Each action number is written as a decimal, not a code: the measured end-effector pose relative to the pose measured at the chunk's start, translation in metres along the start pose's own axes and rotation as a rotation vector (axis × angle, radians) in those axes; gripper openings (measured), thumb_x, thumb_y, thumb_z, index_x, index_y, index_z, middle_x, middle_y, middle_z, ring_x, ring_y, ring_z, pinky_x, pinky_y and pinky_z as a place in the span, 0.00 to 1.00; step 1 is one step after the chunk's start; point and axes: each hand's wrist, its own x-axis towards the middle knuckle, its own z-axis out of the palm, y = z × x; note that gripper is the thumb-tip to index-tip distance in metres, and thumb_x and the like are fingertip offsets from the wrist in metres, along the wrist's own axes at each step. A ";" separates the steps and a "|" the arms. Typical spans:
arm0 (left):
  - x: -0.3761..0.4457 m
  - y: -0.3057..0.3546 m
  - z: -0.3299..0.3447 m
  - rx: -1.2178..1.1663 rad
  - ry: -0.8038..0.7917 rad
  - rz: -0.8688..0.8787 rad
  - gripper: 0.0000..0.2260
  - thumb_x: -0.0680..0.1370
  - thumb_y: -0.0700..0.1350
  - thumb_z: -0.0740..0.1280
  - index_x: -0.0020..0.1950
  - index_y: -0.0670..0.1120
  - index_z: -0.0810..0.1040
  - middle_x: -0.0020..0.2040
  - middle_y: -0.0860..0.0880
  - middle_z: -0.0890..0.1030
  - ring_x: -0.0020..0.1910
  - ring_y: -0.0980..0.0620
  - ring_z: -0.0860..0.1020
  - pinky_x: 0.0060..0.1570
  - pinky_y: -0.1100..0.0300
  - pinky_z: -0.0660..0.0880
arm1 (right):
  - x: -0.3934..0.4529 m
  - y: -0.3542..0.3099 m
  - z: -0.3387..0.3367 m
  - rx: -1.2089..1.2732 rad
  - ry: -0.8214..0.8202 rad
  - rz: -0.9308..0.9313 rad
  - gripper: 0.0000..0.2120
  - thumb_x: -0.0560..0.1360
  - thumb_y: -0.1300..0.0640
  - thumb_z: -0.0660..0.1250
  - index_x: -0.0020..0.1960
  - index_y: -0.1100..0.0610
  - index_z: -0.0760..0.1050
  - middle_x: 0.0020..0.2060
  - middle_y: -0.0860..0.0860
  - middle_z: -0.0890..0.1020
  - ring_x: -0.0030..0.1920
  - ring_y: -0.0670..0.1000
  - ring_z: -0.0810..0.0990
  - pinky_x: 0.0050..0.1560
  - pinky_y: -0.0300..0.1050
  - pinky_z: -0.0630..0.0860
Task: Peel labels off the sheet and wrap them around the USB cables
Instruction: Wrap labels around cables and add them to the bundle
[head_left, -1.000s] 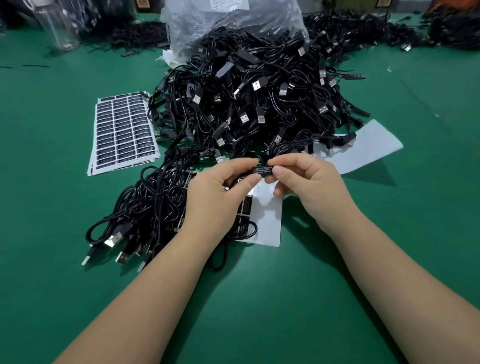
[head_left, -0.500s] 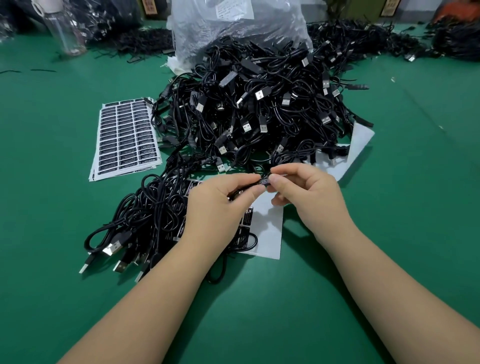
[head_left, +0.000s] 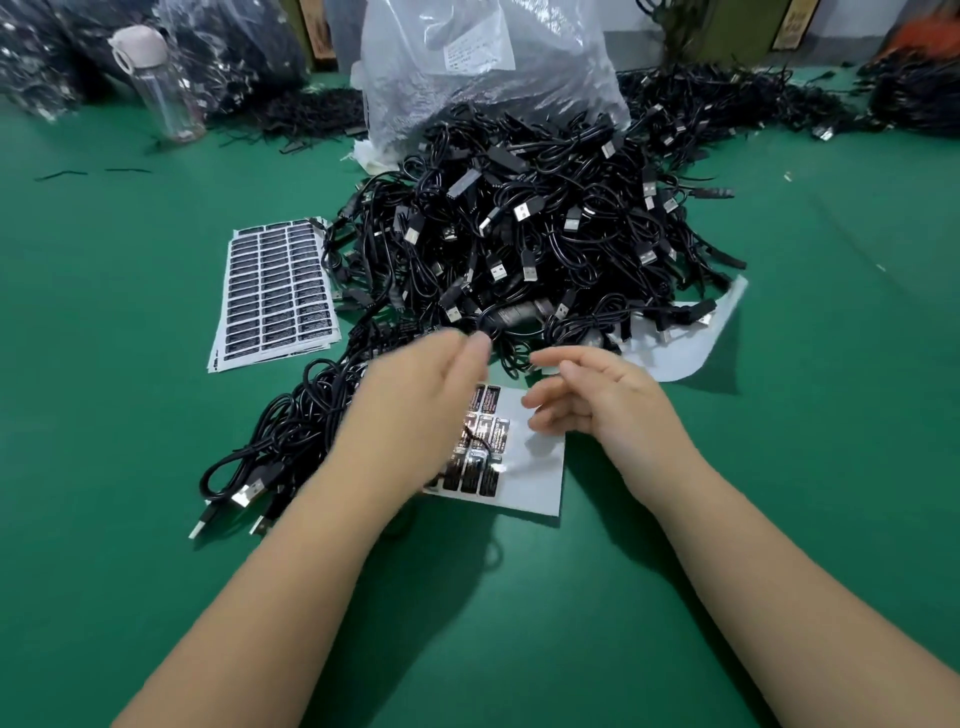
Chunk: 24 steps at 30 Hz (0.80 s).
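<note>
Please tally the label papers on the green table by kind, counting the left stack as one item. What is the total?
Full label stack: 1
Partly peeled sheet: 1
Blank backing sheet: 1
Total: 3

The scene is filled by a green tabletop, evenly lit, with soft shadows thrown toward six o'clock. At eleven o'clock a clear bottle with a pale lid is stood upright on it. At twelve o'clock a crinkled clear plastic bag bearing a white paper slip is seen. Along the far edge, from twelve to two o'clock, a grey wall and dark framed panels are made out.
</note>
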 end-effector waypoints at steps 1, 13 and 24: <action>0.003 0.001 -0.011 -0.028 0.056 -0.041 0.15 0.81 0.54 0.55 0.40 0.51 0.75 0.22 0.56 0.70 0.19 0.61 0.67 0.18 0.69 0.61 | -0.002 0.002 0.002 -0.178 -0.014 -0.041 0.10 0.80 0.60 0.59 0.50 0.51 0.78 0.36 0.48 0.84 0.35 0.45 0.81 0.38 0.35 0.78; 0.031 -0.055 -0.028 0.705 -0.260 -0.447 0.32 0.79 0.65 0.50 0.73 0.44 0.62 0.70 0.41 0.68 0.67 0.38 0.68 0.61 0.43 0.69 | -0.003 0.009 0.019 -1.285 -0.116 -0.252 0.17 0.78 0.43 0.60 0.52 0.55 0.78 0.60 0.47 0.74 0.57 0.49 0.64 0.59 0.42 0.62; -0.004 -0.021 -0.002 0.525 -0.262 0.249 0.22 0.77 0.56 0.62 0.70 0.51 0.69 0.66 0.52 0.73 0.65 0.51 0.68 0.64 0.56 0.65 | 0.001 0.013 0.029 -1.394 -0.018 -0.270 0.14 0.79 0.47 0.59 0.55 0.49 0.81 0.57 0.43 0.79 0.54 0.51 0.70 0.53 0.42 0.64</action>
